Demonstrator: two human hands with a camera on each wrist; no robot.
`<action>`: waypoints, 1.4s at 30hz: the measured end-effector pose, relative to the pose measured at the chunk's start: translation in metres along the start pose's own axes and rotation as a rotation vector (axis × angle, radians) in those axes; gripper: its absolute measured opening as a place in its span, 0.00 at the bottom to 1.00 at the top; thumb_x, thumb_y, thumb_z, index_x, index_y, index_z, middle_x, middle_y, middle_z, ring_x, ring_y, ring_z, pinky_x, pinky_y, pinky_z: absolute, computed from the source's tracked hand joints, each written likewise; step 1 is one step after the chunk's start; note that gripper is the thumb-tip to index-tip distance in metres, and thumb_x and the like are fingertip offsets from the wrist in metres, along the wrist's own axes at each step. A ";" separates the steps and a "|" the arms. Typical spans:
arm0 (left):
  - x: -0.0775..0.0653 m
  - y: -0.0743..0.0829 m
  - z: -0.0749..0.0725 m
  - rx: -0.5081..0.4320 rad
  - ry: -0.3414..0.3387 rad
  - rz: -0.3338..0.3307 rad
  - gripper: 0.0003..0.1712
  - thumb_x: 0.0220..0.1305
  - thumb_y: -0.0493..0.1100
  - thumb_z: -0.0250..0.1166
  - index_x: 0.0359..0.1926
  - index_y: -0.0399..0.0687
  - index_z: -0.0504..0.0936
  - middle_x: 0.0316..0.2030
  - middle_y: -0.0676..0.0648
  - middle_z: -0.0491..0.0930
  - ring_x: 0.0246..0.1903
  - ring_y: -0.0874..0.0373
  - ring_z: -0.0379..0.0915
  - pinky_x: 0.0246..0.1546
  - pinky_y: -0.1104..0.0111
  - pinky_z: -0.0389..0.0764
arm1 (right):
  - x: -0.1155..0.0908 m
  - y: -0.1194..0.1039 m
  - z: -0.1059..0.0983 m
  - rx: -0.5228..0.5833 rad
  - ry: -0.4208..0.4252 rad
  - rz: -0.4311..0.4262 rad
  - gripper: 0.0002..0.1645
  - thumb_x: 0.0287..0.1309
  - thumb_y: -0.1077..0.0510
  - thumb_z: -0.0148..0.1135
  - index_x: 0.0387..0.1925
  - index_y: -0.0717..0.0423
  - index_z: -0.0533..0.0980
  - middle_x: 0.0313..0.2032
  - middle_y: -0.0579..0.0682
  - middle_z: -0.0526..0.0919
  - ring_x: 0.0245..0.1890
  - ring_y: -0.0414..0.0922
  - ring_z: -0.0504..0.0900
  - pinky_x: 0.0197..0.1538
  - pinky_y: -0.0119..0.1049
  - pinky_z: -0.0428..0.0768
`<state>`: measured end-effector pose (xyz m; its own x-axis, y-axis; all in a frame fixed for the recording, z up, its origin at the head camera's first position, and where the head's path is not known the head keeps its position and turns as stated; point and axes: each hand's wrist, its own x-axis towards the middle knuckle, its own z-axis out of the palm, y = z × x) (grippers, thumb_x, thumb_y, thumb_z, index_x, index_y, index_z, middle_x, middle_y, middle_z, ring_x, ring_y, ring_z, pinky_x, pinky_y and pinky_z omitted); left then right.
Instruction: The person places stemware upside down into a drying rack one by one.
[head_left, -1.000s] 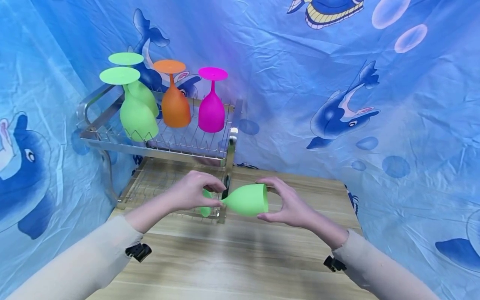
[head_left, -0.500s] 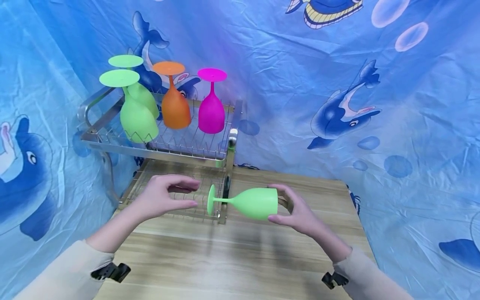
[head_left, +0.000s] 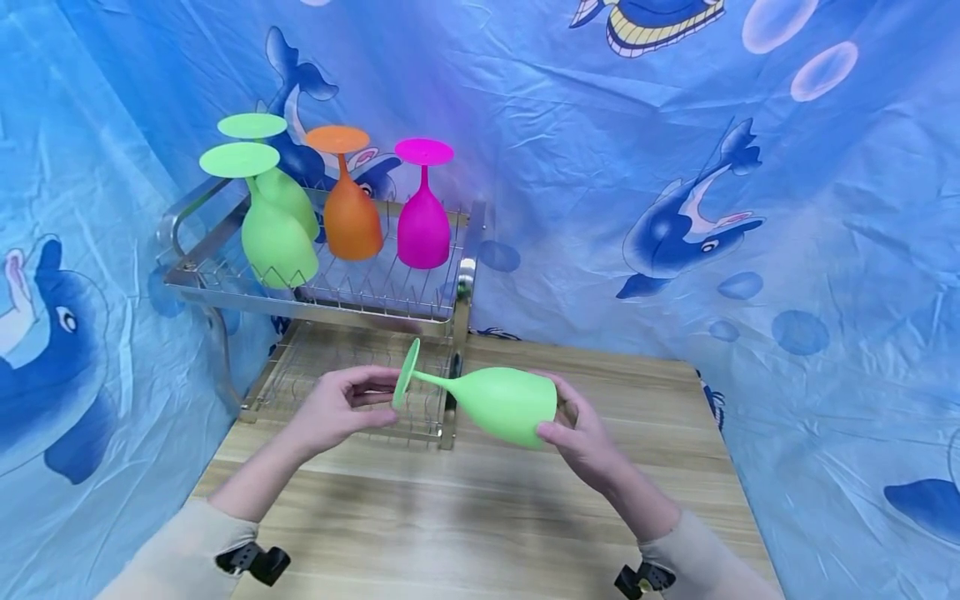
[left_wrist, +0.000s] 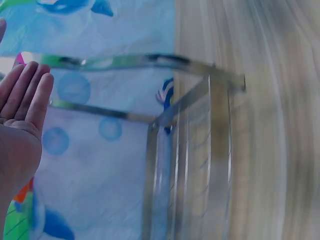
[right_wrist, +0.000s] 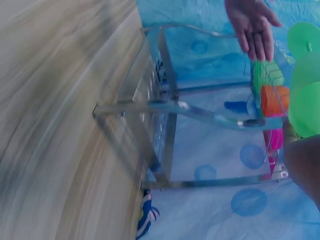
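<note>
A light green wine glass [head_left: 506,404] is held sideways above the table, its bowl to the right and its foot raised at the left. My right hand [head_left: 588,433] grips the bowl near the rim, fingers behind it and thumb in front. Beside the foot is my left hand [head_left: 348,404], fingers fairly straight and thumb apart. Those straight fingers also show on the left hand [left_wrist: 22,125] in the left wrist view. The right wrist view shows the left hand [right_wrist: 255,30] with a gap to the foot of the green glass [right_wrist: 307,95].
A two-tier metal dish rack [head_left: 352,312] stands at the left on a wooden table [head_left: 450,517]. Upside down on its top tier are two green glasses [head_left: 277,237], an orange glass [head_left: 352,221] and a magenta glass [head_left: 423,229]. A blue dolphin-print curtain [head_left: 570,208] hangs behind.
My left hand let go of the stem and drew back left, then came in beside the foot. The green glass, in my right hand, has tilted so its foot is higher.
</note>
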<state>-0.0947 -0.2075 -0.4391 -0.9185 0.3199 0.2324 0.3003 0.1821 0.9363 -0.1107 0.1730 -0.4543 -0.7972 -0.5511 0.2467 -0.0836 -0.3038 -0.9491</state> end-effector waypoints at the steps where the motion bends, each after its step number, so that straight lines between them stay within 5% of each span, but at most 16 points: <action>1: 0.002 -0.002 0.005 -0.029 0.000 0.014 0.30 0.63 0.30 0.76 0.65 0.28 0.79 0.59 0.30 0.84 0.56 0.60 0.86 0.56 0.64 0.86 | 0.001 0.001 0.003 0.018 0.006 -0.003 0.39 0.67 0.64 0.68 0.75 0.56 0.66 0.66 0.54 0.73 0.61 0.48 0.81 0.59 0.41 0.87; 6: 0.011 -0.011 0.030 -0.204 0.013 0.091 0.29 0.63 0.27 0.74 0.64 0.24 0.77 0.60 0.29 0.82 0.60 0.55 0.84 0.61 0.62 0.83 | 0.008 0.004 0.016 0.073 0.028 -0.035 0.39 0.66 0.63 0.70 0.75 0.55 0.66 0.66 0.52 0.75 0.62 0.46 0.80 0.62 0.39 0.85; 9: 0.015 -0.016 0.041 -0.320 0.046 0.149 0.27 0.64 0.26 0.73 0.62 0.23 0.77 0.58 0.37 0.85 0.59 0.55 0.84 0.62 0.61 0.83 | 0.012 0.006 0.023 0.091 0.046 -0.045 0.40 0.65 0.62 0.71 0.75 0.55 0.66 0.66 0.52 0.75 0.63 0.46 0.79 0.63 0.39 0.84; 13: 0.019 -0.018 0.051 -0.465 0.076 0.216 0.22 0.66 0.27 0.71 0.60 0.37 0.82 0.59 0.50 0.86 0.59 0.57 0.84 0.63 0.62 0.82 | 0.015 0.008 0.030 0.090 0.093 -0.035 0.41 0.64 0.63 0.73 0.75 0.56 0.65 0.66 0.53 0.74 0.64 0.46 0.79 0.63 0.39 0.84; 16: 0.023 -0.017 0.056 -0.556 0.093 0.238 0.21 0.69 0.29 0.70 0.60 0.49 0.84 0.63 0.49 0.84 0.61 0.58 0.82 0.65 0.62 0.81 | 0.017 0.009 0.035 0.062 0.149 -0.028 0.44 0.62 0.63 0.74 0.75 0.59 0.64 0.67 0.53 0.74 0.65 0.47 0.78 0.64 0.39 0.83; 21: 0.031 -0.012 0.063 -0.680 0.128 0.243 0.22 0.72 0.31 0.68 0.64 0.50 0.84 0.64 0.48 0.84 0.61 0.57 0.82 0.66 0.64 0.80 | 0.020 0.011 0.043 0.022 0.226 -0.025 0.52 0.56 0.64 0.80 0.77 0.64 0.62 0.68 0.55 0.73 0.67 0.47 0.77 0.69 0.37 0.80; 31: 0.038 -0.005 0.073 -0.787 0.196 0.208 0.19 0.73 0.38 0.71 0.62 0.54 0.86 0.58 0.51 0.88 0.61 0.59 0.82 0.61 0.67 0.83 | 0.023 0.016 0.053 0.007 0.247 -0.041 0.54 0.53 0.71 0.77 0.77 0.68 0.60 0.71 0.61 0.70 0.70 0.47 0.76 0.72 0.38 0.76; 42: 0.040 -0.002 0.071 -0.777 0.132 0.208 0.16 0.76 0.38 0.67 0.59 0.56 0.89 0.56 0.50 0.89 0.62 0.56 0.82 0.62 0.69 0.81 | 0.022 0.019 0.057 0.005 0.211 -0.047 0.54 0.54 0.66 0.80 0.77 0.67 0.60 0.72 0.63 0.70 0.70 0.48 0.76 0.73 0.40 0.75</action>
<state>-0.1139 -0.1286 -0.4501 -0.9011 0.1550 0.4050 0.2482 -0.5814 0.7749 -0.0956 0.1106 -0.4561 -0.9002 -0.3612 0.2432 -0.1208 -0.3294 -0.9364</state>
